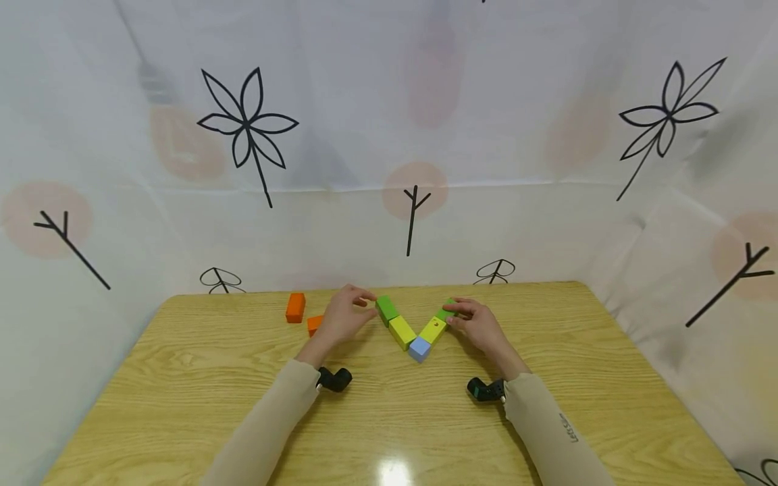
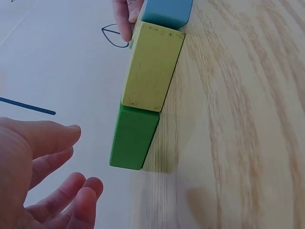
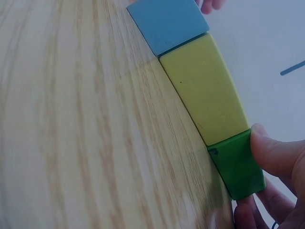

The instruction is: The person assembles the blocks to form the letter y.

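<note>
Blocks form a V on the table. Its point is a blue block (image 1: 419,349). Along the left side run a yellow block (image 1: 402,332) and then a green block (image 1: 385,309); along the right side, a second yellow block (image 1: 433,331) and a second green block (image 1: 446,312). My right hand (image 1: 477,325) pinches that right green block (image 3: 237,167) between thumb and fingers at its outer end. Beside the left green block (image 2: 134,138), my left hand (image 1: 348,314) holds nothing, and the left wrist view shows a gap between its loosely bent fingers and the block.
Two orange blocks lie left of the V: one (image 1: 295,308) near the table's back edge, another (image 1: 314,325) partly hidden behind my left hand. A white patterned cloth (image 1: 340,229) hangs behind the wooden table (image 1: 389,418). Each wrist wears a black camera device (image 1: 334,379).
</note>
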Action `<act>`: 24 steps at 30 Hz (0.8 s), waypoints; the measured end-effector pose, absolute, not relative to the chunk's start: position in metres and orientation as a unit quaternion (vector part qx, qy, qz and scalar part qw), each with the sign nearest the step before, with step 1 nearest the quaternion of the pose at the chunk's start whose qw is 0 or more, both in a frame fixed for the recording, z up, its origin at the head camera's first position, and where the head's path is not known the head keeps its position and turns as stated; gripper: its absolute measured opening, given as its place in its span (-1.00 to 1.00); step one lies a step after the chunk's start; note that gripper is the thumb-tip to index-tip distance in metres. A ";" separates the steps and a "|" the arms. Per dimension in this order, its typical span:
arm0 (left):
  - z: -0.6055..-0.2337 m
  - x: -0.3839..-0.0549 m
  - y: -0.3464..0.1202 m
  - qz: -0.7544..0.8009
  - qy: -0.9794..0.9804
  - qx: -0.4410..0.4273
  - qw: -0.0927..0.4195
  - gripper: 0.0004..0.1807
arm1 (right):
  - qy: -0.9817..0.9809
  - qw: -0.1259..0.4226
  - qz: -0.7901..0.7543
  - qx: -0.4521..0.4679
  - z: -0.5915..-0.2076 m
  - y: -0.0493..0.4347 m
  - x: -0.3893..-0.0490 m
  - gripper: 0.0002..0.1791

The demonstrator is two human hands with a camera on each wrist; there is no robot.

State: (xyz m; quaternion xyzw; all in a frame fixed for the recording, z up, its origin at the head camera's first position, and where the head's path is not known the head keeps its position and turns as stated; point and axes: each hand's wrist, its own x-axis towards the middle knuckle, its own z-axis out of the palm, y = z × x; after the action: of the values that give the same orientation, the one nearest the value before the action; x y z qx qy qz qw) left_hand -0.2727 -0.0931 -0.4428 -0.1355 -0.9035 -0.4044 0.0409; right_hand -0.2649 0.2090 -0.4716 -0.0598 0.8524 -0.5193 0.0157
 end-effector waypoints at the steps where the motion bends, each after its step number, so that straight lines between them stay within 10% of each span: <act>1: -0.443 -0.272 -0.095 -0.405 -0.903 -0.137 0.041 -0.71 | 0.852 0.016 -0.520 -0.058 -0.472 0.209 -0.265 -0.64; 24: -0.430 -0.262 -0.138 -0.359 -0.922 -0.138 0.047 -0.69 | 0.851 0.019 -0.521 -0.054 -0.472 0.210 -0.265 -0.64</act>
State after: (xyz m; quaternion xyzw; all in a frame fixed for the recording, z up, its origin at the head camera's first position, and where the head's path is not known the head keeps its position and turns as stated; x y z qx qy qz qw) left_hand -0.2622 -0.1378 -0.4303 -0.1380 -0.9219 -0.3590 0.0467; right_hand -0.2647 0.2098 -0.4717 -0.0543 0.8515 -0.5212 0.0193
